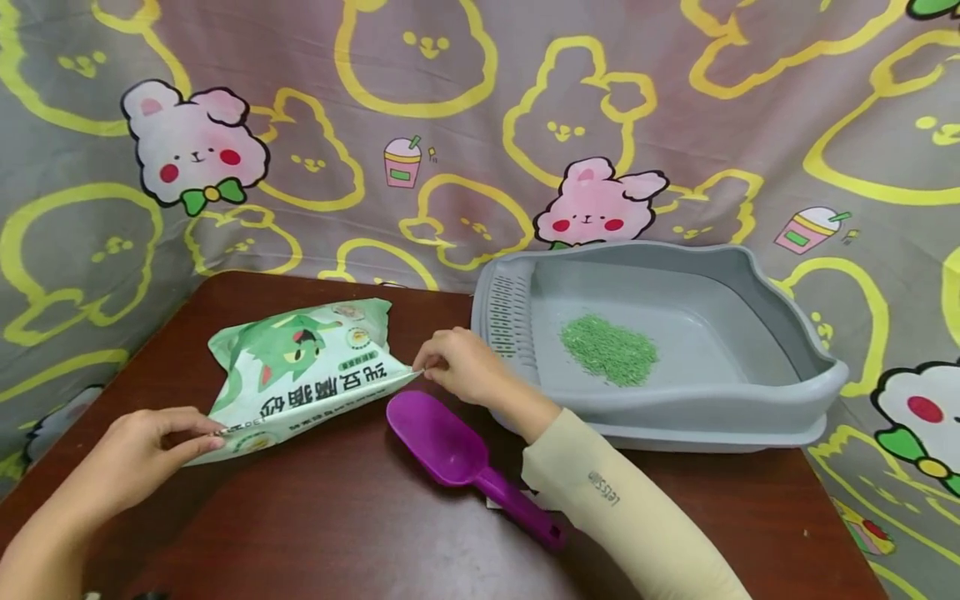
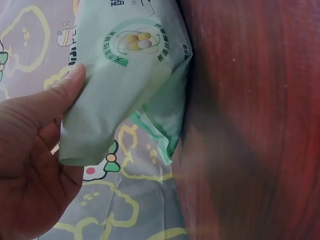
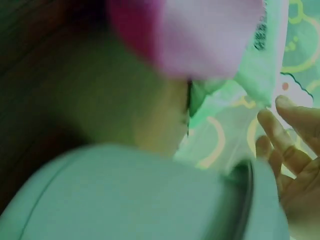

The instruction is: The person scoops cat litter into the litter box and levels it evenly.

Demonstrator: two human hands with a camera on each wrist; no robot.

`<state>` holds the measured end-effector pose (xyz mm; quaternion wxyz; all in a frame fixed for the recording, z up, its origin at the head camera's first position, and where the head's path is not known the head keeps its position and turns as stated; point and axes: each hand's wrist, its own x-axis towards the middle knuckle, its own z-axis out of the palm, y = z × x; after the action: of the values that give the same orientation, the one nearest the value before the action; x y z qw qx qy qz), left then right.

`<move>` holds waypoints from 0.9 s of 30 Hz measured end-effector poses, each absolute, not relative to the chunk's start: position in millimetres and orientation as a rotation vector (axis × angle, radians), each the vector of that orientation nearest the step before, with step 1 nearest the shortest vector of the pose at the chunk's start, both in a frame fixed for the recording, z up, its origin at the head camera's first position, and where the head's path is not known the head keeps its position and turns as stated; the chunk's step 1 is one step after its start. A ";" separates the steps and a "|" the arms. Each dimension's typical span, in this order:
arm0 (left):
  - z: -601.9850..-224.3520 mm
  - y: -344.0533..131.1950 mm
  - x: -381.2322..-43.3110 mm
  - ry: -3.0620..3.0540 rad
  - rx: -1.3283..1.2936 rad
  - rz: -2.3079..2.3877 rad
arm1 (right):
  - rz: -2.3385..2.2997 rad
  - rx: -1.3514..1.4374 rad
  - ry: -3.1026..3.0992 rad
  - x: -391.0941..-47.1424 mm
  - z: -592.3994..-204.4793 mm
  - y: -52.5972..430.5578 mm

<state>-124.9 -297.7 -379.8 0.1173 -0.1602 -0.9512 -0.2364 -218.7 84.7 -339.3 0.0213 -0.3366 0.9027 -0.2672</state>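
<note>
A green and white bag of cat litter [image 1: 315, 358] lies on the table at the left, its printing upside down in the head view. My left hand [image 1: 146, 454] pinches the bag's near left corner between thumb and fingers; the left wrist view shows the thumb on top of that flattened end. At the opposite corner, my right hand [image 1: 468, 367] pinches the bag's edge with its fingertips. A purple scoop [image 1: 442, 437] lies between the bag and my right forearm, its handle pointing toward the near right. Part of the right hand [image 3: 295, 145] shows in the right wrist view.
A grey litter tray [image 1: 675, 408] stands at the right, with a slotted step [image 1: 506, 308] on its left side. Green litter pellets [image 1: 611, 350] are heaped on its floor. Behind the brown table [image 1: 337, 517] hangs a rabbit-patterned cloth [image 1: 465, 150].
</note>
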 end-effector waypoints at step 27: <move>-384.0 -309.7 -114.7 -2.764 -0.422 -0.803 | -1.062 -1.061 2.535 -110.0 -375.5 247.8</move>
<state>-114.7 -309.7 -384.0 0.1162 -0.1439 -0.9438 -0.2740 -110.0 247.8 -375.5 0.0977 -0.3585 0.8563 -0.3586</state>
